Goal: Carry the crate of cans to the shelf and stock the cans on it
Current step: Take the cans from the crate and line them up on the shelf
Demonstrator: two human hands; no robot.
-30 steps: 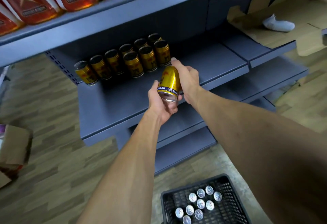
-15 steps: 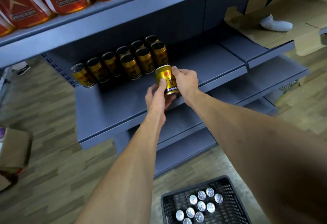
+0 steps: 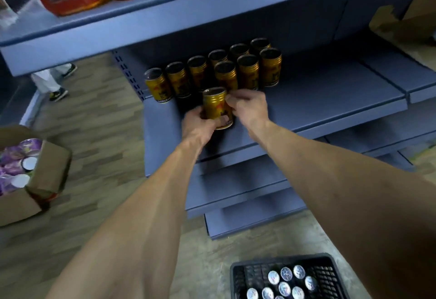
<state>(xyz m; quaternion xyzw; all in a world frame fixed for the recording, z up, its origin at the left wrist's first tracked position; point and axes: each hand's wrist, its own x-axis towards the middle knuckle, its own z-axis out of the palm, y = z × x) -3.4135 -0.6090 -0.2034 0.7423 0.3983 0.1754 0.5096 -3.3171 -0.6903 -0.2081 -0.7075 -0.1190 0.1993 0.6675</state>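
Down by my feet the crate (image 3: 238,272) holds more cans. Up on the shelf (image 3: 318,100), my left hand (image 3: 198,124) and right hand (image 3: 247,105) both clasp one gold can (image 3: 217,107), upright before the stocked cans (image 3: 247,67). It is probably full, heavy, stiff and slick, so I grip its sides.
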